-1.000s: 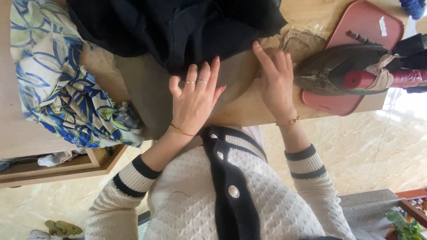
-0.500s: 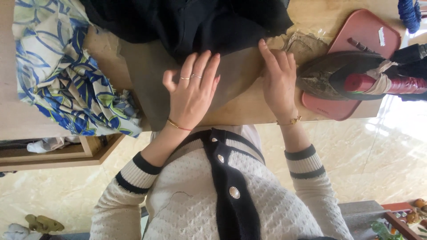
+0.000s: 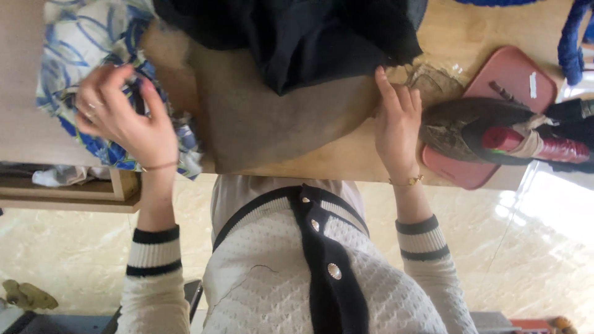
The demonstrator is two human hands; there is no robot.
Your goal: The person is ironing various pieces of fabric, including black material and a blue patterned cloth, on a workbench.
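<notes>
My left hand [image 3: 124, 117] is over a blue and white floral cloth [image 3: 74, 55] at the left of the table, with fingers and thumb curled into its folds. My right hand [image 3: 396, 124] lies flat and open on the wooden table [image 3: 346, 161]. Its fingertips touch the hem of a black garment [image 3: 309, 37]. The garment is heaped over the far part of a grey-brown pad [image 3: 272, 124] between my hands. Both wrists wear thin bracelets, and my sleeves are white with black bands.
A pink tray [image 3: 513, 74] at the right holds a dark iron [image 3: 470, 124] with a red handle [image 3: 538, 145]. Blue fabric [image 3: 572, 37] hangs at the top right. A low wooden shelf [image 3: 68, 198] sits under the table's left side, above pale shiny floor tiles [image 3: 544, 235].
My left hand has left the grey-brown pad and moved left onto the floral cloth, closing its fingers. My right hand has stayed at the black garment's edge.
</notes>
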